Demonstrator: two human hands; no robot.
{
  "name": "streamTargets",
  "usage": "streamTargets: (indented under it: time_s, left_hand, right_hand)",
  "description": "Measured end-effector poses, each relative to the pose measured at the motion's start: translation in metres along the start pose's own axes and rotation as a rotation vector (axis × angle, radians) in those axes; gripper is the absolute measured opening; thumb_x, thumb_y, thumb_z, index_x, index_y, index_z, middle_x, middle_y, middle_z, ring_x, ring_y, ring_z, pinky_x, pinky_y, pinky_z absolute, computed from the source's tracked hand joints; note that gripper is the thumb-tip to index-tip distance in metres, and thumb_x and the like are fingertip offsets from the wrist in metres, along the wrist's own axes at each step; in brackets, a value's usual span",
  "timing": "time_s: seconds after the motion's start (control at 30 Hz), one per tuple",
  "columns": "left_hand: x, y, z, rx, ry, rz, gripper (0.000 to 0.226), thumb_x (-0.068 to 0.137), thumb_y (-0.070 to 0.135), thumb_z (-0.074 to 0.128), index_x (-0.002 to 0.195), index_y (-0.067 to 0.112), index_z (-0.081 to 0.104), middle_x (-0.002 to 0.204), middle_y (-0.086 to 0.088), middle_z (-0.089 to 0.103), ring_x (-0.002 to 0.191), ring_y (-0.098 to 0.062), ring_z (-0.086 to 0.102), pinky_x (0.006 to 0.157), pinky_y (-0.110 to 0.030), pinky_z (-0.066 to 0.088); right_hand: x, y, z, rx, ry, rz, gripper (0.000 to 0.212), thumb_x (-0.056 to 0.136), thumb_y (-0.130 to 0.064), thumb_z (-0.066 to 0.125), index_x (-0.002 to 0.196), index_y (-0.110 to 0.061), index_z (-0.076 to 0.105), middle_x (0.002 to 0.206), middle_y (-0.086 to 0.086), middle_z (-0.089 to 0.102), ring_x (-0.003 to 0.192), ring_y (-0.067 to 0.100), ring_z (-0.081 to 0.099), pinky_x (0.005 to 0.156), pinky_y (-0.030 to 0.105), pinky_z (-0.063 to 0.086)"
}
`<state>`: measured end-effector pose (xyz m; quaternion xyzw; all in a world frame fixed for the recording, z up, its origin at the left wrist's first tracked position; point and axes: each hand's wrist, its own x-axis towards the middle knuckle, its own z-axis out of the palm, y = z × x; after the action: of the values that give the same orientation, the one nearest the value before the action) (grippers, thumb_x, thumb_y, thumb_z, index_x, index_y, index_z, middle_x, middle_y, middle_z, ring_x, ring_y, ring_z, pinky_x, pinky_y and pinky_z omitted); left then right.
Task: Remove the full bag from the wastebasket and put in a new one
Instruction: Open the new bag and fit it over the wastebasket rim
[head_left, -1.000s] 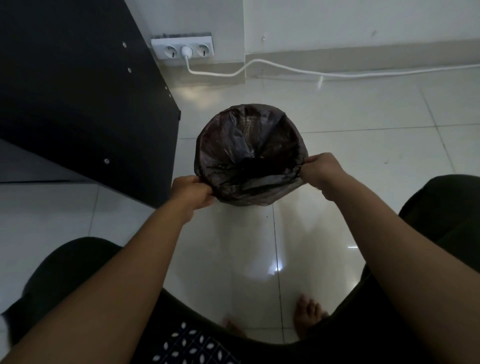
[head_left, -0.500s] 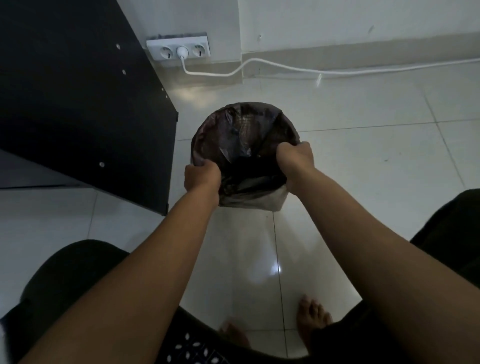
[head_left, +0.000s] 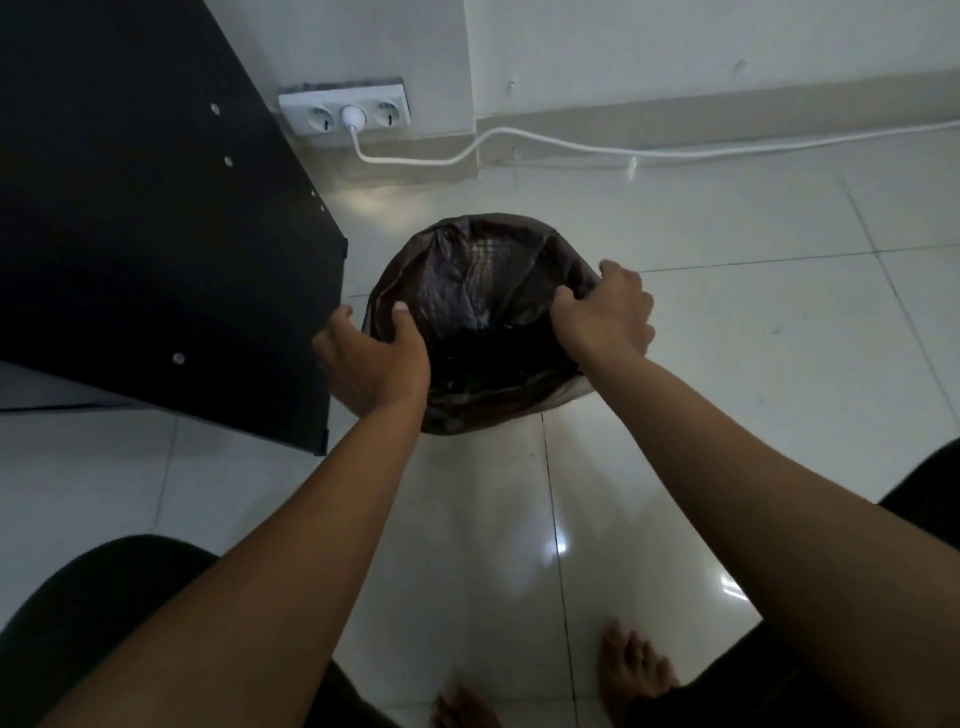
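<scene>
A dark plastic bag (head_left: 483, 280) lines a small round wastebasket (head_left: 571, 397) standing on the white tile floor; only a pale strip of the basket shows at its lower right. My left hand (head_left: 374, 364) sits on the bag's left rim, thumb inside the opening and fingers outside, curled round the edge. My right hand (head_left: 608, 312) grips the right rim, fingers curled over the plastic. The inside of the bag is dark and its contents cannot be made out.
A black cabinet (head_left: 156, 260) stands close on the left of the basket. A white socket strip (head_left: 345, 111) lies against the wall behind, with a white cable (head_left: 571, 148) running right along the skirting. My bare feet (head_left: 634, 670) are on the tiles below.
Both hands have shifted farther up and outward along the rim: the left thumb now hooks inside the left edge and the right hand holds the far right edge.
</scene>
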<state>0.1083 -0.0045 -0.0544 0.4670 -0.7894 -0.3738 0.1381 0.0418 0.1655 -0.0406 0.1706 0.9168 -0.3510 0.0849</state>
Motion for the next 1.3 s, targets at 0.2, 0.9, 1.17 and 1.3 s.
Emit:
streamTargets:
  time_s: [0.2,0.9,1.17,1.3]
  left_hand:
    - [0.036,0.005,0.019,-0.068,-0.216,0.029,0.047,0.098,0.047,0.046,0.136,0.022,0.054,0.138,-0.007,0.057,0.125,-0.029,0.053,0.106,-0.041,0.043]
    - [0.091,0.026,0.037,0.146,-0.402,0.460,0.032,0.100,0.032,0.049,0.122,0.015,0.067,0.121,-0.007,0.068,0.111,-0.025,0.061,0.091,-0.027,0.044]
    - [0.084,0.015,0.035,0.084,-0.385,0.367,0.035,0.102,0.034,0.045,0.106,0.008,0.068,0.108,-0.013,0.068,0.101,-0.031,0.062,0.089,-0.040,0.050]
    - [0.080,0.006,0.032,0.063,-0.368,0.344,0.038,0.103,0.034,0.042,0.106,0.003,0.065,0.107,-0.016,0.066,0.102,-0.032,0.060,0.087,-0.038,0.046]
  right_hand:
    - [0.030,-0.011,0.021,0.139,-0.080,-0.201,0.045,0.092,-0.035,0.054,0.132,-0.016,0.053,0.129,0.009,0.058,0.118,0.029,0.056,0.093,0.033,0.042]
    - [0.054,-0.020,0.024,-0.205,-0.033,-0.438,0.061,0.096,-0.050,0.045,0.147,-0.018,0.039,0.149,0.009,0.044,0.137,0.030,0.040,0.108,0.046,0.035]
    - [-0.049,0.004,0.054,0.297,0.260,-0.051,0.070,0.094,-0.045,0.052,0.154,-0.020,0.026,0.162,0.002,0.019,0.147,0.023,0.026,0.116,0.048,0.031]
    - [-0.032,0.011,0.051,0.219,0.192,-0.080,0.065,0.092,-0.044,0.051,0.150,-0.027,0.028,0.159,-0.001,0.026,0.140,0.023,0.036,0.107,0.053,0.040]
